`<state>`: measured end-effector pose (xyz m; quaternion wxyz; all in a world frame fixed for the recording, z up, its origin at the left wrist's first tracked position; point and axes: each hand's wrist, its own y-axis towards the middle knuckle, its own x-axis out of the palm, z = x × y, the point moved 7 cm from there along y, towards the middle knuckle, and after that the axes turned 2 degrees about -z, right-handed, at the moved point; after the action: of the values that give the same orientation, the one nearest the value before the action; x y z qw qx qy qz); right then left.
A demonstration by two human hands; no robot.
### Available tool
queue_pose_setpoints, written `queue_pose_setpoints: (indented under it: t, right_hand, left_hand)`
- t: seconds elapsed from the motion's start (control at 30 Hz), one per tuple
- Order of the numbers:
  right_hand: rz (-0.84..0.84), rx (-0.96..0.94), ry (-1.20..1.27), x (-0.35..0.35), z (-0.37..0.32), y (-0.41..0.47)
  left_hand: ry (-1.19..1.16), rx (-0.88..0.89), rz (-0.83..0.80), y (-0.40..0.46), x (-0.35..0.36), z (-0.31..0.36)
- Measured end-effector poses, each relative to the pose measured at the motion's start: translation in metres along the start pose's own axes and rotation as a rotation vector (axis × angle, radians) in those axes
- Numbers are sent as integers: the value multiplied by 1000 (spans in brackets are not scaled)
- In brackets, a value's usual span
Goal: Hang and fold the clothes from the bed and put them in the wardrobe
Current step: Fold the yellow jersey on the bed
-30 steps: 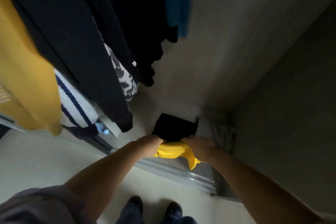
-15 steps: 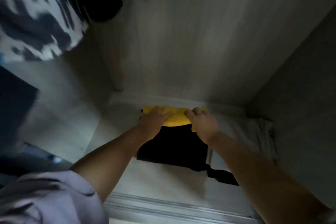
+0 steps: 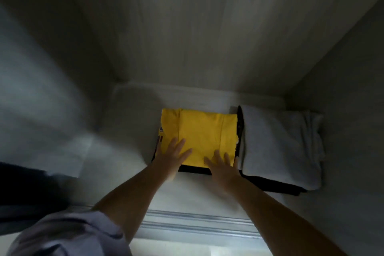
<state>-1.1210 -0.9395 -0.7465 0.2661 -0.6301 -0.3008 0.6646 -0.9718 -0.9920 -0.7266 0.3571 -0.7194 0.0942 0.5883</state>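
**Folded garment position, wardrobe floor**

The folded yellow cotton shirt (image 3: 199, 137) lies flat on a folded black garment (image 3: 194, 169) on the pale wardrobe floor (image 3: 128, 131). The left hand (image 3: 173, 157) and right hand (image 3: 222, 167) rest on its near edge, fingers straight, gripping nothing. Just right lies a folded grey-white cloth (image 3: 280, 147), apparently on more black fabric; dim light limits certainty.

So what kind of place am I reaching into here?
Most likely the floor of a wardrobe: pale wood-grain walls enclose it, a sliding-door track runs along the front, and a folded yellow garment lies beside a folded grey one.
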Motion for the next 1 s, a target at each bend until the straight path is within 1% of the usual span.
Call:
queue_pose_setpoints:
  t: [0.03,0.07,0.1,0.17,0.23,0.3,0.37,0.53,0.67,0.77,0.83,0.93,1.0]
  right_hand:
    - [-36,-17,25,-13,2,-15]
    - [-39,-28,34,-31,6,-33]
    - [-18,-33,36,-53,10,-54]
    - [45,-40,59,-98,18,-100]
    - [112,-35,70,-146,28,-148]
    - [185,-9,56,-195,38,-198]
    - [261,16,65,-243,48,-248]
    - [463,50,122,-350,76,-361]
    - [639,100,119,-419,94,-443]
    - [762,160,102,-451,106,-498]
    - [809,206,106,-460,111,-530]
    - [815,302,136,-453,111,-579]
    - [809,370,187,-436,109,-614]
  left_hand:
    - [-16,-23,-139,-9,-5,-1]
    - [-32,-44,-227,-18,-21,1]
    - [-60,-58,-254,-25,-45,5]
    - [-157,-70,-221,-36,-107,20]
    - [-303,-73,-171,-49,-176,33]
    - [-404,-65,-84,-64,-245,40]
    - [-460,-93,-3,-84,-311,40]
    - [-475,-70,117,-134,-462,39]
    - [-360,-16,133,-172,-555,41]
    - [-271,57,178,-195,-609,55]
    - [-249,103,202,-210,-635,69]
    - [-201,201,202,-240,-663,96]
    - [-204,286,205,-267,-676,119]
